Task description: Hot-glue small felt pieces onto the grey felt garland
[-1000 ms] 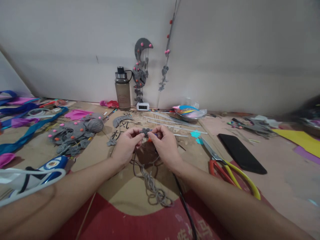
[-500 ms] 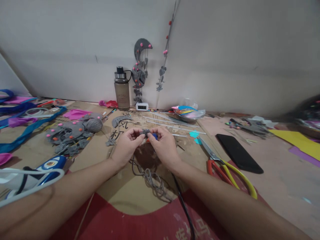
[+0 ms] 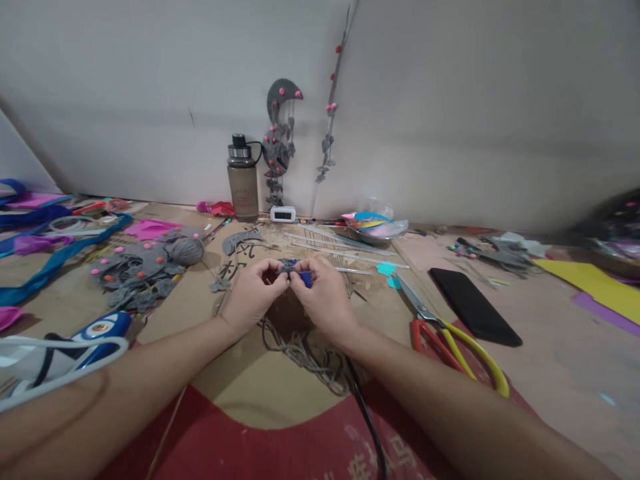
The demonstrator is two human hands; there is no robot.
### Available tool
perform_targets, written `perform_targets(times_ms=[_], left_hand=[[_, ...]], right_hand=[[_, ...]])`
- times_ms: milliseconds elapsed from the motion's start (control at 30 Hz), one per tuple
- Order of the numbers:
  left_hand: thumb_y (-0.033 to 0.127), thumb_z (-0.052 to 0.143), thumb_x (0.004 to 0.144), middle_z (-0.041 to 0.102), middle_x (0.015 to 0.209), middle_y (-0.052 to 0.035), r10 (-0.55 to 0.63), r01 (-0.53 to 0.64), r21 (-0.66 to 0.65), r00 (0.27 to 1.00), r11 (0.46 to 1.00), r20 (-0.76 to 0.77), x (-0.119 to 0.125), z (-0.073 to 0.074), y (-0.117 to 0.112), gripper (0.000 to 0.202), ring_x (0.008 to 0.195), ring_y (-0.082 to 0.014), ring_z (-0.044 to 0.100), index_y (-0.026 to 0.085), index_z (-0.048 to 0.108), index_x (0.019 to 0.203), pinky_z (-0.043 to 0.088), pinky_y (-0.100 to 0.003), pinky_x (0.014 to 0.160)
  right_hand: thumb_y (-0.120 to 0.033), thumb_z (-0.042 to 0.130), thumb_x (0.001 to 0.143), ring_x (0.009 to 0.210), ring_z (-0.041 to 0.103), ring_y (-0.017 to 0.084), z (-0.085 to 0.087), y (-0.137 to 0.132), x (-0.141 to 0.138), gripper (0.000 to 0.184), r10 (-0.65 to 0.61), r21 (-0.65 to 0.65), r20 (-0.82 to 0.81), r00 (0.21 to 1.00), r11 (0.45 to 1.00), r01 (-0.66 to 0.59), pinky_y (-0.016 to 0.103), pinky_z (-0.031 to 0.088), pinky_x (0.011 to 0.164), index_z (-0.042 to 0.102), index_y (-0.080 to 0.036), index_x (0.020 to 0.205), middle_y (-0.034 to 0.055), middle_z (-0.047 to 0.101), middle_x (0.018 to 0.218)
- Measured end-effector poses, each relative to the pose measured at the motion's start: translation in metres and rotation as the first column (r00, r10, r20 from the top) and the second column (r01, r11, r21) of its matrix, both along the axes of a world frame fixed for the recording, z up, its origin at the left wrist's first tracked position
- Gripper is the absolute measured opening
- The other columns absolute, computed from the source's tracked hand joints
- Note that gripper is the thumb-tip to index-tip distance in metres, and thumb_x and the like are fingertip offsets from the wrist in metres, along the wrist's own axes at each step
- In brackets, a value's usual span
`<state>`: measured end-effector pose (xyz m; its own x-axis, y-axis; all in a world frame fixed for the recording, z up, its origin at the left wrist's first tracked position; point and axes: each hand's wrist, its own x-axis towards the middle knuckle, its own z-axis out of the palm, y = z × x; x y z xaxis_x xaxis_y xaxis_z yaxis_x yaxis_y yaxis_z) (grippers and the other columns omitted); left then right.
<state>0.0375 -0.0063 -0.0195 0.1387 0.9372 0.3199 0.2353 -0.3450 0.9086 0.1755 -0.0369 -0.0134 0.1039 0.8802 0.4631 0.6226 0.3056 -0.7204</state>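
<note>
My left hand (image 3: 254,293) and my right hand (image 3: 325,297) meet above the cardboard, each pinching a small grey felt piece (image 3: 289,265) between thumb and fingertips. Its exact shape is hidden by the fingers. A blue object (image 3: 305,278) shows just behind my right thumb; I cannot make out what it is. Below the hands lies a loose tangle of grey yarn (image 3: 300,353). A black cord (image 3: 365,413) runs from under my right wrist toward the front edge.
Large scissors (image 3: 425,312) with red and yellow handles and a black phone (image 3: 473,307) lie right. Left are a blue tool (image 3: 107,330) and grey felt pieces with pompoms (image 3: 135,263). A water bottle (image 3: 243,183) and small digital clock (image 3: 283,213) stand at the wall.
My hands stay together on the felt piece, with slight finger movement. More of the blue object shows by my right thumb. The grey yarn below has shifted a little to the right.
</note>
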Motion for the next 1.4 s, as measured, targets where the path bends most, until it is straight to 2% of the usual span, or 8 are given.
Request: perform_targets(times_ms=[233, 467, 700, 800, 867, 1000, 1200, 1400], left_hand=[[0.025, 0.06, 0.071, 0.062, 0.068, -0.0001, -0.02, 0.021, -0.019, 0.999, 1.0, 0.025, -0.001, -0.002, 0.001, 0.01, 0.063, -0.0131, 0.054, 0.016, 0.065, 0.074, 0.041, -0.023, 0.061], [0.027, 0.062, 0.071, 0.062, 0.069, -0.0007, -0.06, 0.06, -0.004, 0.998, 0.998, 0.031, 0.0, -0.002, 0.001, 0.011, 0.063, -0.013, 0.053, 0.016, 0.065, 0.074, 0.042, -0.023, 0.061], [0.04, 0.059, 0.074, 0.054, 0.055, 0.0009, -0.125, 0.152, -0.169, 0.979, 0.974, 0.161, -0.003, 0.003, -0.003, 0.026, 0.046, -0.0106, 0.045, 0.016, 0.065, 0.083, 0.035, -0.021, 0.045], [0.045, 0.056, 0.077, 0.056, 0.055, -0.001, -0.138, 0.161, -0.157, 0.979, 0.974, 0.148, -0.004, 0.003, -0.002, 0.031, 0.048, -0.0104, 0.046, 0.015, 0.064, 0.074, 0.035, -0.021, 0.046], [0.045, 0.059, 0.076, 0.055, 0.054, -0.0003, -0.136, 0.151, -0.14, 0.984, 0.979, 0.115, -0.003, 0.003, -0.001, 0.03, 0.047, -0.0096, 0.045, 0.015, 0.063, 0.07, 0.034, -0.021, 0.046], [0.041, 0.066, 0.071, 0.054, 0.054, 0.0029, -0.096, 0.111, -0.171, 0.991, 0.979, 0.097, -0.002, -0.001, 0.002, 0.026, 0.046, -0.0081, 0.044, 0.016, 0.064, 0.076, 0.033, -0.02, 0.046], [0.042, 0.066, 0.072, 0.054, 0.053, 0.0036, -0.064, 0.124, -0.247, 0.969, 0.961, 0.239, -0.004, -0.009, 0.01, 0.028, 0.044, -0.0067, 0.043, 0.016, 0.064, 0.079, 0.03, -0.018, 0.043], [0.042, 0.069, 0.07, 0.056, 0.057, 0.0017, -0.109, 0.187, -0.249, 0.949, 0.95, 0.295, -0.004, -0.009, 0.01, 0.027, 0.046, -0.0064, 0.044, 0.015, 0.067, 0.075, 0.031, -0.019, 0.043]], right_hand=[[-0.028, 0.054, 0.081, 0.078, 0.055, 0.017, -0.001, 0.0, 0.001, 0.011, 0.032, 0.027, -0.026, 0.999, 0.999, -0.032, 0.028, 0.04, 0.067, 0.062, -0.021, 0.083, 0.0032, 0.06, 0.086], [-0.026, 0.054, 0.079, 0.074, 0.054, 0.016, -0.001, 0.002, 0.001, 0.009, 0.027, -0.005, -0.048, 0.998, 1.0, -0.028, 0.027, 0.039, 0.065, 0.059, -0.02, 0.076, 0.0017, 0.057, 0.079], [-0.026, 0.051, 0.08, 0.073, 0.053, 0.015, -0.003, 0.004, 0.005, 0.011, 0.021, -0.032, -0.079, 0.997, 0.999, -0.024, 0.027, 0.038, 0.066, 0.059, -0.019, 0.077, 0.0012, 0.058, 0.081], [-0.025, 0.051, 0.08, 0.074, 0.052, 0.015, -0.003, 0.004, 0.006, 0.01, 0.016, -0.021, -0.058, 0.998, 1.0, -0.017, 0.027, 0.038, 0.066, 0.059, -0.019, 0.077, 0.0011, 0.058, 0.081], [-0.024, 0.052, 0.08, 0.073, 0.052, 0.015, -0.002, 0.004, 0.007, 0.009, 0.015, -0.012, -0.048, 0.999, 1.0, -0.015, 0.027, 0.038, 0.066, 0.059, -0.019, 0.077, 0.0012, 0.057, 0.081], [-0.026, 0.054, 0.08, 0.075, 0.051, 0.015, 0.0, 0.004, 0.007, 0.011, 0.035, -0.005, -0.036, 0.999, 0.999, -0.035, 0.028, 0.038, 0.068, 0.062, -0.018, 0.079, 0.0021, 0.057, 0.082], [-0.028, 0.052, 0.083, 0.076, 0.051, 0.015, 0.0, 0.003, 0.005, 0.021, 0.087, -0.019, -0.069, 0.994, 0.996, -0.088, 0.028, 0.039, 0.069, 0.063, -0.018, 0.097, 0.0035, 0.058, 0.088], [-0.031, 0.05, 0.083, 0.071, 0.05, 0.014, -0.005, 0.009, 0.009, 0.017, 0.059, -0.019, -0.144, 0.988, 0.998, -0.062, 0.027, 0.038, 0.067, 0.059, -0.018, 0.079, 0.0013, 0.058, 0.077]])
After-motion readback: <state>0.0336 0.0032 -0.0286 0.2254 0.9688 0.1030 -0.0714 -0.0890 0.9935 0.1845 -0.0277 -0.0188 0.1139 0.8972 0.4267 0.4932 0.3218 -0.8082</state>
